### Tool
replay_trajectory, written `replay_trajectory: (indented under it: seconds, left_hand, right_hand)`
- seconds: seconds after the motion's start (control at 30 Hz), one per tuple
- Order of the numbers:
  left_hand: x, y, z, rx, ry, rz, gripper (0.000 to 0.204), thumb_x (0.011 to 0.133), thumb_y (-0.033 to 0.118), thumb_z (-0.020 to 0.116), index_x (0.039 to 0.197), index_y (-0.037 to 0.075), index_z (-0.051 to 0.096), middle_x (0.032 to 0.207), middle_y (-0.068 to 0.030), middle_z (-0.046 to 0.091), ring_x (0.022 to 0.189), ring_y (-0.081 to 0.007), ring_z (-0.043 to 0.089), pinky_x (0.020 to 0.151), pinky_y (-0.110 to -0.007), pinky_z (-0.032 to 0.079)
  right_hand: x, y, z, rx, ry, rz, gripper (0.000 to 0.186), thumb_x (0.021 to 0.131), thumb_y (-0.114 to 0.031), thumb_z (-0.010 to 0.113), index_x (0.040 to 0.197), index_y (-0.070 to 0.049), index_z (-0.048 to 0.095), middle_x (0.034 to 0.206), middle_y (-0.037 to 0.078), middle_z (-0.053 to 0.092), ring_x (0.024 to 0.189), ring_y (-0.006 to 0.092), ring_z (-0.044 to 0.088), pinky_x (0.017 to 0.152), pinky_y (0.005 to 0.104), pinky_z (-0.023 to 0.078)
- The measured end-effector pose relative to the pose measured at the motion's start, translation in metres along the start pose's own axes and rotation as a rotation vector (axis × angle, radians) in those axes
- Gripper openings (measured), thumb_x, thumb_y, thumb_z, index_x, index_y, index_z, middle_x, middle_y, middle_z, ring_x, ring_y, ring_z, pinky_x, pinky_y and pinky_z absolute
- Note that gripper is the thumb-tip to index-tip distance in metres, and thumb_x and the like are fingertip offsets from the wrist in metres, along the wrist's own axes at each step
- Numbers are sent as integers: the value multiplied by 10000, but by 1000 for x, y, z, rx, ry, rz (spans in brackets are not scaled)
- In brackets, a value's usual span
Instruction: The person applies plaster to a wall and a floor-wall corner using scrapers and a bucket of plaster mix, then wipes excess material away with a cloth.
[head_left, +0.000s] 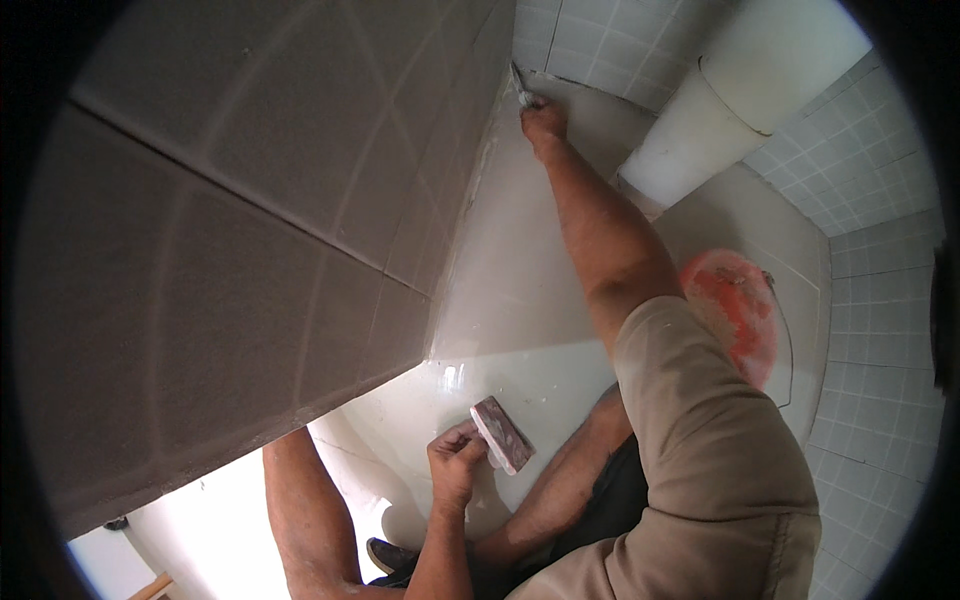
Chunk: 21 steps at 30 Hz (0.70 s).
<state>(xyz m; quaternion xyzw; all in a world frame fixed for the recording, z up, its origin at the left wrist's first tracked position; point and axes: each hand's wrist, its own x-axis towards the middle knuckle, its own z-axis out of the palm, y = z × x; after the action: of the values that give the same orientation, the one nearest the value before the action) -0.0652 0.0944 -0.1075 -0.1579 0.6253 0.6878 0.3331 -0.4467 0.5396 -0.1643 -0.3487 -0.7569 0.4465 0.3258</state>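
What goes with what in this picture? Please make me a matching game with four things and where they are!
1. flat, rectangular pinkish-brown block with a whitish edge
2. rounded red bucket with a thin wire handle
3. thick white cylindrical pipe
4. slim tool with a narrow greyish blade

A. upper right of the picture
B. in the bare right hand
C. partly hidden by the beige cloth sleeve
D. in the bare left hand

Pairs: 1-D, 2-C, 3-A, 4-B
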Motion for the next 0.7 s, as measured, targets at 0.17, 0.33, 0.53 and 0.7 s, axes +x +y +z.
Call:
replay_trajectory:
  seconds: [0.17,0.33,0.53,0.7]
  left_hand:
    - [2,-1,1,-12,-12,17,217,852,7,619,1031,-56,724,897,-75,728,777,-134,660,718,-285,541]
    - [-1,2,-3,-17,18,16,218,862,10,617,1040,-72,714,895,-87,729,755,-141,667,697,-284,546]
    - [1,-1,-2,-37,-20,27,227,858,14,632,1053,-78,706,890,-98,729,735,-150,669,675,-286,547]
    - [-1,4,1,-15,-7,33,220,861,16,634,1047,-75,707,891,-92,727,728,-144,659,666,-279,536]
  right_hand:
    - [-5,10,-10,39,-112,-60,297,761,-93,623,1021,12,722,930,235,722,910,381,707,828,398,533]
    - [-41,-10,-20,75,-183,49,284,781,-99,638,1030,7,727,908,222,727,888,341,718,813,402,534]
    - [-54,-8,-39,72,-247,63,364,820,-90,729,1182,-46,723,932,61,726,814,148,626,765,312,508]
    - [-74,-10,-44,118,-254,55,394,811,-75,734,1204,-46,716,931,60,719,797,134,611,752,295,504]
